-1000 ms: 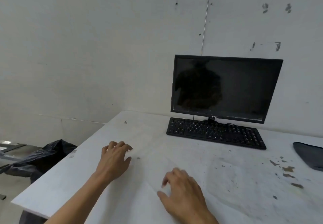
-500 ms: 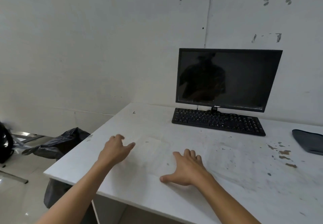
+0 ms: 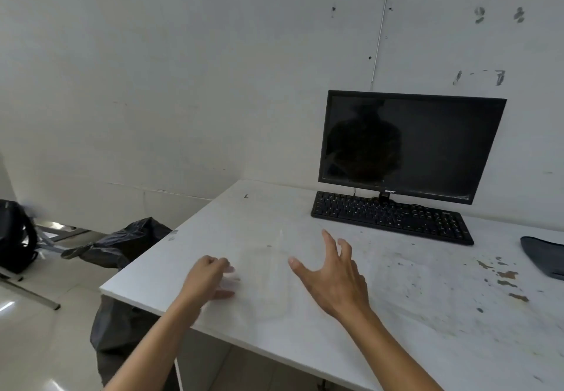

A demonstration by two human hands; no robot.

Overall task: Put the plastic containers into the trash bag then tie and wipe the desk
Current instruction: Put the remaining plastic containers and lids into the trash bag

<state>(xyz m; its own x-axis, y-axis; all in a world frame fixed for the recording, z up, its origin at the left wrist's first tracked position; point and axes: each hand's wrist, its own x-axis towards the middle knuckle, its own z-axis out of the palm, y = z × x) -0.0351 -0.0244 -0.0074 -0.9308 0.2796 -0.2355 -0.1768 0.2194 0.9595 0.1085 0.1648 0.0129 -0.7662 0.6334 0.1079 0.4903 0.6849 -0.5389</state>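
We see the left hand curled on a blurry white wad, likely a wipe, on the desk near its left edge. Right hand lifted over the desk, fingers spread, holding nothing. Black trash bag sits on the floor left of the desk. Monitor and keyboard at the back; brown stains right.

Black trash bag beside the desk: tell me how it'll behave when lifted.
The trash bag looks crumpled and slumped, so it is probably floppy and will sag. Its thin, glossy film may be slippery. How heavy it is cannot be judged: its contents are hidden.
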